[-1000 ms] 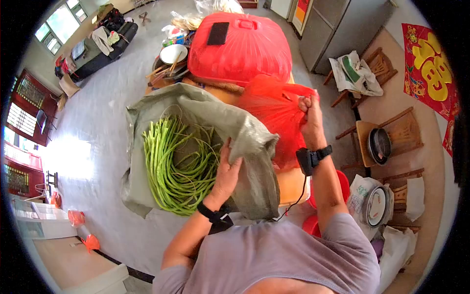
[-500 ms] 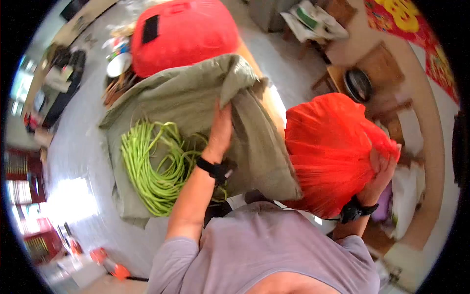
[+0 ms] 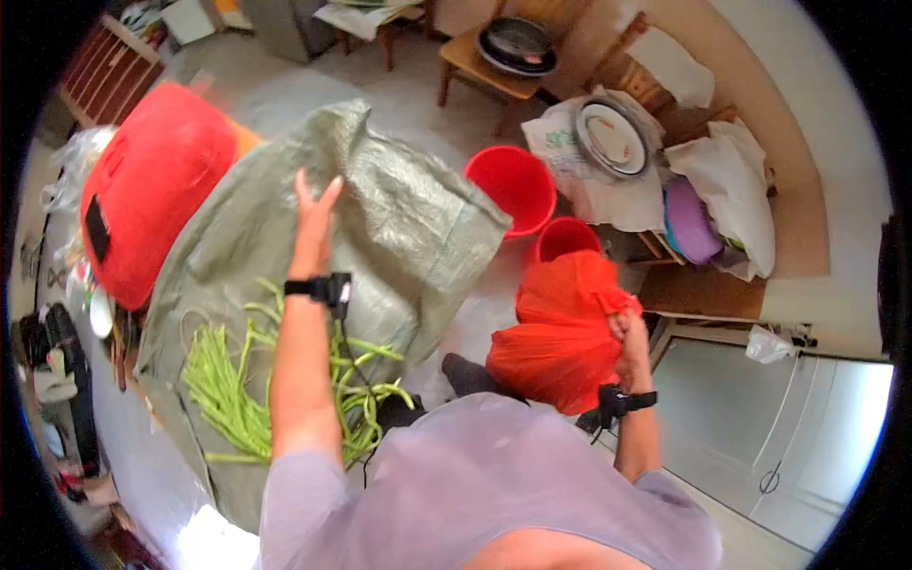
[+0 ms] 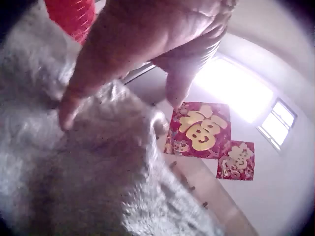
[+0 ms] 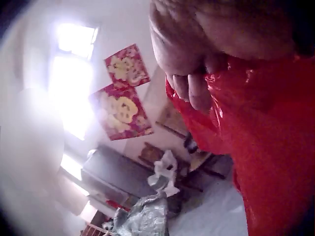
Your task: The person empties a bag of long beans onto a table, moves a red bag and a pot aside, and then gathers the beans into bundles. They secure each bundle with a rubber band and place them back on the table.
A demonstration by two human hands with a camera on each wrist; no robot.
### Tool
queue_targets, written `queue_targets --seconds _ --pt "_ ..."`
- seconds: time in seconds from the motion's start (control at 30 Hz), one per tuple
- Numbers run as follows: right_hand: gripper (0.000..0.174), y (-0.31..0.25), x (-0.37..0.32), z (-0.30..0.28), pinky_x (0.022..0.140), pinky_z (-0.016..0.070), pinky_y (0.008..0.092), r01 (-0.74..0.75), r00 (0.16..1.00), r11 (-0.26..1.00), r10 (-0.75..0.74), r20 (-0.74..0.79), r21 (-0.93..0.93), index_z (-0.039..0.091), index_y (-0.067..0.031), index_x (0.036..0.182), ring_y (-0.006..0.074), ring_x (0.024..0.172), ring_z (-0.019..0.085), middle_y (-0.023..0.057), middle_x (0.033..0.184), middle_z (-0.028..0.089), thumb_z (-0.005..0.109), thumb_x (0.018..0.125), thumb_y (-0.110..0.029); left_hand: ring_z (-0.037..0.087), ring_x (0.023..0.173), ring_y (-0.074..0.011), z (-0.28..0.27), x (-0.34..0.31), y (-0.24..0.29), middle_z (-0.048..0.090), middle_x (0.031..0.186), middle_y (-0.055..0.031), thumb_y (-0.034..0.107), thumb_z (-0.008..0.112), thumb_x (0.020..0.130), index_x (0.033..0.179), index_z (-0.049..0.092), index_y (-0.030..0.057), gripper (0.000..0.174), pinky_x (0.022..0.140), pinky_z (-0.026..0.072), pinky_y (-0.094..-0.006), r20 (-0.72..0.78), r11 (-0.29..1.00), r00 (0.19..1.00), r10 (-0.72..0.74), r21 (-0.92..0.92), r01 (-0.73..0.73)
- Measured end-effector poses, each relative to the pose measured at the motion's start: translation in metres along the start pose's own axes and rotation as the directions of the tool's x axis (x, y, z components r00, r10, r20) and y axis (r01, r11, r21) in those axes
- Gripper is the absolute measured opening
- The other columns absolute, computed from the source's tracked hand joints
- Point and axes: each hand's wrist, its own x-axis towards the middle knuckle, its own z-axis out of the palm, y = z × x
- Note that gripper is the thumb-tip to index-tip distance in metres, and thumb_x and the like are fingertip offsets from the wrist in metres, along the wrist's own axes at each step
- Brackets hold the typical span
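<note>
My right hand (image 3: 627, 347) grips the gathered top of a full red plastic bag (image 3: 556, 328), held beside my body. In the right wrist view the curled fingers (image 5: 199, 93) close round the bag's thin film (image 5: 275, 142). My left hand (image 3: 315, 218) is over the grey-green woven sack (image 3: 408, 228), thumb and a finger spread apart. The left wrist view has its fingertips right at the sack's surface (image 4: 108, 162). Long green beans (image 3: 223, 389) lie in a loose coil on the sack, partly behind my left forearm.
A big red domed cover (image 3: 161, 190) stands to the left of the sack. Ahead on the floor are a red bucket (image 3: 513, 190) and a second red bucket (image 3: 567, 239). Chairs line the wall, one bearing a dark pan (image 3: 518, 46). A pale cabinet (image 3: 760, 418) is at the right.
My right hand has carried the red bag off the table and out to the right. My view has turned right. The left hand has come away from the beans toward the sack's far part.
</note>
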Motion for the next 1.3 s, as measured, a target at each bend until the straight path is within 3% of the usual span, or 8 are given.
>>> queue_targets --seconds 0.1,0.17,0.33,0.47,0.63,0.73,1.0,1.3 --pt "0.045 0.035 0.009 -0.013 0.050 0.0181 0.0259 -0.176 0.974 0.977 0.191 -0.123 0.120 0.030 -0.0165 0.060 0.0090 0.049 0.023 -0.0051 0.054 0.025 0.041 0.098 -0.039 0.020 0.140 -0.0311 -0.006 0.018 -0.022 0.019 0.153 -0.0194 0.037 0.066 0.084 0.150 0.018 0.0123 0.085 0.112 0.0174 -0.0482 0.129 0.940 0.990 0.057 0.327 -0.097" --pt "0.049 0.053 0.018 -0.028 0.049 0.0178 0.0264 -0.268 0.934 0.914 0.324 -0.151 0.306 0.030 -0.0181 0.058 0.0095 0.048 0.024 -0.0049 0.052 0.026 0.042 0.098 -0.044 0.017 0.141 -0.0385 -0.021 0.028 -0.054 0.020 0.153 -0.0204 0.043 0.064 0.083 0.149 0.023 0.0179 0.082 0.113 0.0185 -0.0498 0.199 0.521 0.980 0.016 0.835 -0.178" --pt "0.041 0.087 0.035 -0.044 0.053 0.0297 0.0240 -0.328 0.901 0.855 0.411 -0.141 0.401 0.047 -0.0137 0.077 0.0103 0.053 0.030 -0.0058 0.061 0.035 0.044 0.096 -0.049 0.011 0.139 -0.0499 -0.024 0.004 -0.076 0.025 0.151 -0.0204 0.054 0.063 0.080 0.139 0.043 0.0309 0.067 0.113 0.0171 -0.0510 0.402 0.272 0.718 -0.568 0.915 -0.297" --pt "0.065 0.122 0.045 -0.069 0.077 0.0504 0.0315 -0.355 0.854 0.815 0.482 -0.196 0.457 0.047 -0.0018 0.128 0.0125 0.084 0.057 0.0039 0.107 0.060 0.046 0.093 -0.056 0.018 0.139 -0.0436 -0.029 -0.019 -0.062 0.029 0.150 -0.0192 0.047 0.062 0.084 0.136 0.048 0.0215 0.060 0.113 0.0194 -0.0488 0.493 0.444 0.746 -0.447 0.847 -0.294" --pt "0.084 0.085 0.039 -0.069 0.070 0.0510 0.0279 -0.464 0.822 0.878 0.476 -0.313 0.117 0.038 0.0005 0.138 0.0124 0.077 0.059 0.0055 0.114 0.060 0.038 0.089 -0.068 0.037 0.133 -0.0286 -0.022 -0.092 0.045 0.045 0.140 -0.0176 0.029 0.062 0.088 0.135 0.048 0.0054 0.055 0.109 0.0284 -0.0385 0.599 0.735 0.748 -0.286 0.638 -0.230" --pt "0.052 0.089 0.070 -0.079 0.049 0.0310 0.0226 -0.401 0.855 0.912 0.405 -0.324 0.082 0.046 -0.0142 0.080 0.0086 0.050 0.031 -0.0055 0.063 0.037 0.030 0.094 -0.062 0.047 0.125 -0.0238 -0.035 -0.143 0.102 0.053 0.132 -0.0160 0.023 0.062 0.087 0.133 0.048 0.0012 0.052 0.106 0.0322 -0.0334 0.595 0.773 0.748 -0.294 0.608 -0.180" --pt "0.049 0.110 0.143 -0.093 0.047 0.0249 0.0258 -0.456 0.886 0.876 0.432 -0.167 -0.156 0.035 -0.0185 0.066 0.0095 0.048 0.025 -0.0061 0.057 0.034 0.034 0.096 -0.057 0.055 0.112 -0.0208 -0.087 -0.246 0.117 0.059 0.119 -0.0124 0.020 0.060 0.090 0.127 0.052 0.0000 0.044 0.099 0.0389 -0.0329 0.163 0.816 0.914 -0.372 0.527 0.238" --pt "0.044 0.169 0.167 -0.030 0.052 0.0334 0.0241 -0.499 0.865 0.841 0.468 -0.180 -0.209 0.049 -0.0186 0.071 0.0092 0.053 0.038 -0.0044 0.064 0.046 0.045 0.092 -0.057 0.064 0.078 -0.0135 -0.184 -0.350 0.011 0.066 0.100 -0.0064 0.029 0.055 0.095 0.123 0.054 0.0074 0.036 0.068 0.0483 -0.0244 -0.478 0.644 0.676 -0.561 0.262 0.719"
